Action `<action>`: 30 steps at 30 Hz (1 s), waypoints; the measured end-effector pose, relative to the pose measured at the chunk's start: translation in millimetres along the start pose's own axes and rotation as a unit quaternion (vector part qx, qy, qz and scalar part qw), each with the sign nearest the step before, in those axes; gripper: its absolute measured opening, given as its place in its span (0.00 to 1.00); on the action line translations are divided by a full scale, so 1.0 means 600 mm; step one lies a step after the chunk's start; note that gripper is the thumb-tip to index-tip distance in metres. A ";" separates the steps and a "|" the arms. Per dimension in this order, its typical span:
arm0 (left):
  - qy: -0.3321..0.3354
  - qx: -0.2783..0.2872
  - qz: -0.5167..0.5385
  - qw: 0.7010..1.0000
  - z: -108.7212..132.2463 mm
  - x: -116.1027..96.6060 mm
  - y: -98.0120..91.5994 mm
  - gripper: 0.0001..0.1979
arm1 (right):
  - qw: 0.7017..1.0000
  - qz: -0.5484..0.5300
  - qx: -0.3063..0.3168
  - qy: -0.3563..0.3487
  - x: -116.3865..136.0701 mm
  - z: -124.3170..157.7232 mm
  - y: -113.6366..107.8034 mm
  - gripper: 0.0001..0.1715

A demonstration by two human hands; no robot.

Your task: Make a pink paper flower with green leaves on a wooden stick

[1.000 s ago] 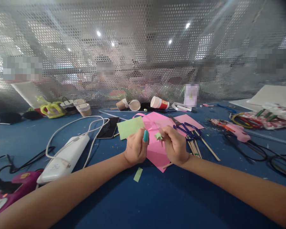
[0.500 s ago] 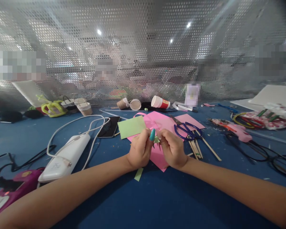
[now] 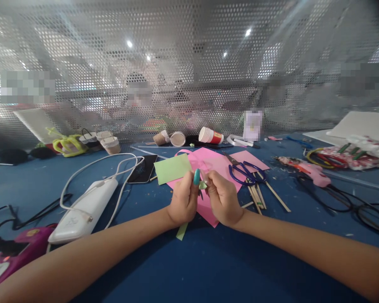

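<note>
Between the fingertips of both hands is a small folded piece of green paper [image 3: 202, 185]. My left hand [image 3: 183, 198] pinches it from the left, its teal thumbnail pointing up. From the right, my right hand [image 3: 223, 197] pinches the same piece with thumb and finger. Beneath the hands lie sheets of pink paper [image 3: 208, 212]. A light green paper sheet [image 3: 173, 168] rests on the pink at the left. A narrow green strip [image 3: 182, 231] lies on the table below my left wrist. Blue-handled scissors [image 3: 246, 172] sit just right of my right hand.
Wooden sticks [image 3: 255, 195] lie by the scissors. A phone [image 3: 142, 169] and a white power strip [image 3: 84, 212] with its cable are on the left. A pink glue gun [image 3: 316, 170] lies right. Paper cups [image 3: 211, 135] stand before the perforated metal screen [image 3: 189, 50].
Both hands stay together, and the fingertips have shifted slightly on the small green piece, which shows a little more now. The whole view has moved slightly.
</note>
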State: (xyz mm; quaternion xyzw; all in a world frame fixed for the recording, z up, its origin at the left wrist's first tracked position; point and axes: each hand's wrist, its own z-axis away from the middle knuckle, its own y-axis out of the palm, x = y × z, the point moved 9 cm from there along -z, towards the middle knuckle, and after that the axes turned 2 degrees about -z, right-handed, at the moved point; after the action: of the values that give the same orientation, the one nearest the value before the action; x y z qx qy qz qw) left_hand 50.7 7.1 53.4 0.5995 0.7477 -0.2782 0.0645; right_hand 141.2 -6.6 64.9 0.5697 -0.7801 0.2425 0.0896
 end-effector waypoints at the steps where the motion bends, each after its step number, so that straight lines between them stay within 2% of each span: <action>1: 0.002 0.002 0.001 1.000 0.000 0.000 0.000 0.10 | 1.000 -0.001 0.002 0.000 -0.001 0.000 0.001 0.13; 5: 0.043 0.005 -0.047 0.998 -0.006 0.001 -0.005 0.09 | 0.999 -0.034 -0.007 0.037 -0.017 0.006 0.001 0.14; 8: 0.140 -0.001 -0.136 0.981 -0.010 -0.008 -0.011 0.09 | 0.996 -0.044 -0.023 0.079 -0.031 0.014 -0.002 0.15; 10: 0.188 -0.013 -0.178 0.966 -0.010 -0.013 -0.015 0.09 | 0.997 -0.033 -0.007 0.075 -0.028 0.016 0.001 0.16; 12: 0.210 -0.021 -0.199 0.957 -0.008 -0.017 -0.017 0.09 | 0.999 -0.013 0.014 0.042 -0.017 0.015 0.004 0.14; 15: 0.199 -0.020 -0.188 0.962 -0.006 -0.020 -0.015 0.09 | 1.000 0.018 0.011 0.000 -0.007 0.013 0.000 0.13; 21: 0.188 -0.003 -0.128 0.974 -0.002 -0.025 -0.010 0.08 | 0.999 0.003 0.027 -0.018 -0.016 0.009 -0.001 0.11; 24: 0.180 0.012 -0.071 0.981 -0.003 -0.019 -0.011 0.08 | 0.998 -0.021 0.045 -0.039 -0.013 0.005 -0.001 0.10; 27: 0.167 0.040 -0.009 0.985 -0.003 -0.014 -0.009 0.08 | 0.993 -0.013 0.065 -0.095 0.000 0.004 0.002 0.10; 30: 0.127 0.051 0.032 0.990 -0.003 -0.002 -0.007 0.10 | 0.991 -0.001 0.061 -0.118 0.001 0.005 0.001 0.12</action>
State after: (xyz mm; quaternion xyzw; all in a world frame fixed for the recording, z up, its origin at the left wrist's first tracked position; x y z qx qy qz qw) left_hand 47.5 6.6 57.0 0.6557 0.7154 -0.2354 -0.0527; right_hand 140.7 -8.5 62.2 0.5995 -0.7684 0.2206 -0.0374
